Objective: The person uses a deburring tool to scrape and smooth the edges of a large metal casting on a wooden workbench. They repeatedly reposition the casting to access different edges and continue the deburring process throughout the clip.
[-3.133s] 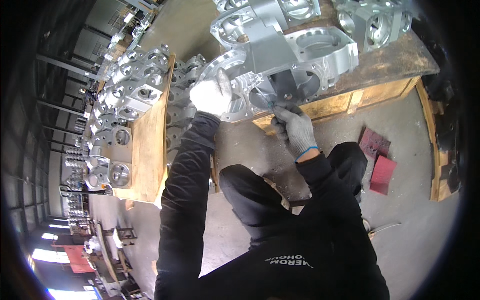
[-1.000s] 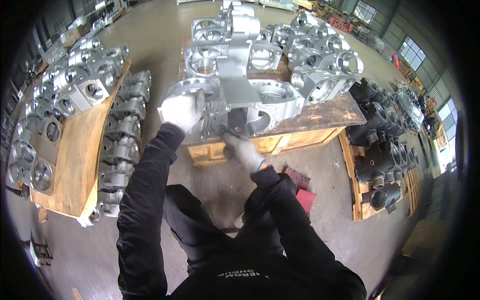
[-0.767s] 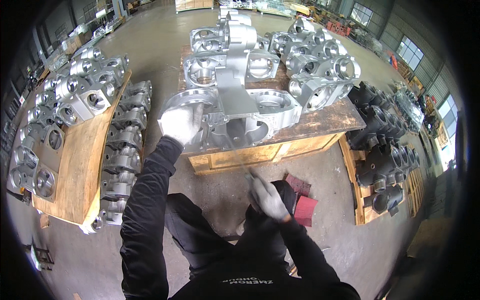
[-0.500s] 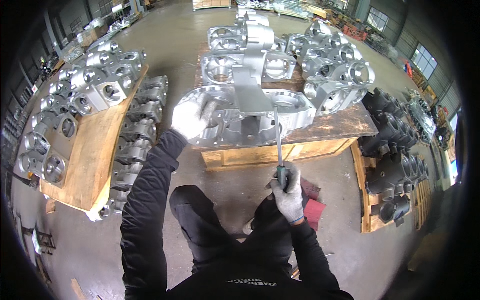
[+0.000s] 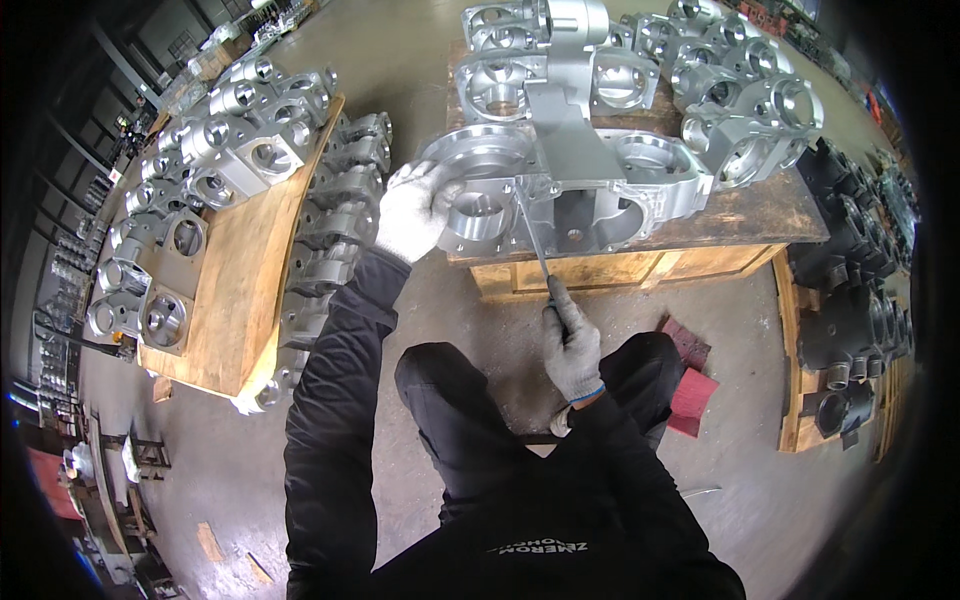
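A large silver metal casting (image 5: 578, 150) with round bores lies at the bench's front edge. My left hand (image 5: 413, 212), in a white glove, holds the casting's left rim with the fingers curled over it. In a grey glove, my right hand (image 5: 572, 345) is closed around the handle of a long, slim metal file-like tool (image 5: 533, 240). The tool slants up and to the left, its tip against or just over the casting's near face, between the bores. Whether the tip touches the metal, I cannot tell. My fingers hide most of the handle.
More silver castings (image 5: 500, 85) crowd the wooden bench (image 5: 740, 222) behind. At left, others stand on a wooden board (image 5: 245, 290), with a row beside it. Dark cylindrical parts (image 5: 850, 320) sit on a pallet at right. Red pieces (image 5: 690, 400) lie beside my knee.
The view has turned, so the scene sits farther right. The tool's tip has gone from the casting's right part to left of its middle, and the tool now slants left.
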### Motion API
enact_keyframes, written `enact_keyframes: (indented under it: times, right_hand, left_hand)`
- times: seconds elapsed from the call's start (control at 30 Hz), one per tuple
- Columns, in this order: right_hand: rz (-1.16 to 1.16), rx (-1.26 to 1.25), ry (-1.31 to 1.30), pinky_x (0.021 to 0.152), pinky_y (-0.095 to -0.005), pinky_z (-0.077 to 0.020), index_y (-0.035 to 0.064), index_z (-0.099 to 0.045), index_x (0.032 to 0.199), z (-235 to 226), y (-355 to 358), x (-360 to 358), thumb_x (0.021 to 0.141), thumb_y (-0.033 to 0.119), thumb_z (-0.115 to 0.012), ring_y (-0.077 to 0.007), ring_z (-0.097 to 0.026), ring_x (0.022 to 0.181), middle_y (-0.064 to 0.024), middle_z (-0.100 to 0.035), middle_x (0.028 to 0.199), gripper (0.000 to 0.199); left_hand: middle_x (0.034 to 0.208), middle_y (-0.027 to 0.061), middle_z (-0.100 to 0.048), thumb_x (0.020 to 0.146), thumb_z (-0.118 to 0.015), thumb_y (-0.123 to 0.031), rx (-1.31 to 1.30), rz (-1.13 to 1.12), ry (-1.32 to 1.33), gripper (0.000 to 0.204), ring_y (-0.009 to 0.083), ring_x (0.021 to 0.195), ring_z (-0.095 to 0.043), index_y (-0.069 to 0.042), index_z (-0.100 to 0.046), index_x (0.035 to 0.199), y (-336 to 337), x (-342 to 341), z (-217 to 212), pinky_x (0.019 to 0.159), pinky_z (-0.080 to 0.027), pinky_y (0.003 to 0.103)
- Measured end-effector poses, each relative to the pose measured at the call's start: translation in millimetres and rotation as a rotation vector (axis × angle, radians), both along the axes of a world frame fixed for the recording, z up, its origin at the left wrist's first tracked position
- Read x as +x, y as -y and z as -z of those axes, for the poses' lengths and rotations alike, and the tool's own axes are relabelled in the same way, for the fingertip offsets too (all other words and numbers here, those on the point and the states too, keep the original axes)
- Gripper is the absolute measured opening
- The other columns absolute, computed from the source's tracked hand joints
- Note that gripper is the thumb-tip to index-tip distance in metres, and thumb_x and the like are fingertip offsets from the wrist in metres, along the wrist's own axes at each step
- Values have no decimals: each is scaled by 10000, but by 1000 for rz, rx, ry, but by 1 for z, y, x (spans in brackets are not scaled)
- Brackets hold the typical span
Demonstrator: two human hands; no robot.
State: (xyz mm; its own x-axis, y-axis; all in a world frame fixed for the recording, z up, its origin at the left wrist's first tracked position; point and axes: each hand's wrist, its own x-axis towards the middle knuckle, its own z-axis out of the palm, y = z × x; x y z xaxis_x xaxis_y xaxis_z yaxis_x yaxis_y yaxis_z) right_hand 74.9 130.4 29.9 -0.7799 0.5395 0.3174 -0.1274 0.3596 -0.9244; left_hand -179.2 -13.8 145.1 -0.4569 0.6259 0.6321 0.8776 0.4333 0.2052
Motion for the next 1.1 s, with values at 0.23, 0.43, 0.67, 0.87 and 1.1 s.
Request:
enact_keyframes:
  times: [0.23, 0.43, 0.67, 0.87, 1.1]
  right_hand:
    - [-67, 324, 350, 680, -374, -558, 174, -616, 1436, 21, -3, 63, 965, 112, -645, -372, -705, 782, -193, -707, 932, 476]
    - [-56, 60, 271, 724, -326, -563, 100, -611, 1424, 1, -21, 82, 965, 92, -674, -236, -734, 805, -183, -716, 924, 463]
    - [224, 317, 148, 871, -347, -560, -14, -552, 1446, -14, -59, 136, 969, 69, -663, -232, -733, 1004, -202, -741, 1128, 497]
    - [582, -328, 223, 538, -274, -487, 48, -472, 1529, 68, -144, 196, 1019, 110, -604, -104, -590, 641, -51, -699, 1014, 531]
    - [755, -799, 486, 407, -303, -391, 63, -521, 1398, 226, -167, 297, 931, 138, -645, -125, -494, 494, -24, -545, 742, 488]
  left_hand:
    - [1078, 173, -700, 941, -676, -243, -16, 53, 92, 270, 400, 1045, -637, -94, -724, 1161, 1, -8, -2, 926, -509, 466]
    - [1123, 176, -718, 955, -717, -284, 290, -21, 330, 349, 336, 1087, -681, -71, -701, 1231, 19, -6, 3, 979, -515, 398]
    - [1288, 145, -661, 1059, -582, -388, 243, -387, 1009, 553, 254, 1104, -667, -23, -482, 1463, 63, -1, 46, 967, -518, 375]
    - [1377, 200, -582, 1070, -541, -392, 1021, 292, 1788, 508, 356, 1290, -569, 32, -531, 1349, 72, 4, 56, 1127, -437, 512]
    - [1376, 248, -555, 1073, -516, -417, 1021, 186, 1767, 596, 397, 1313, -531, 112, -504, 1350, 80, 19, 38, 1173, -390, 524]
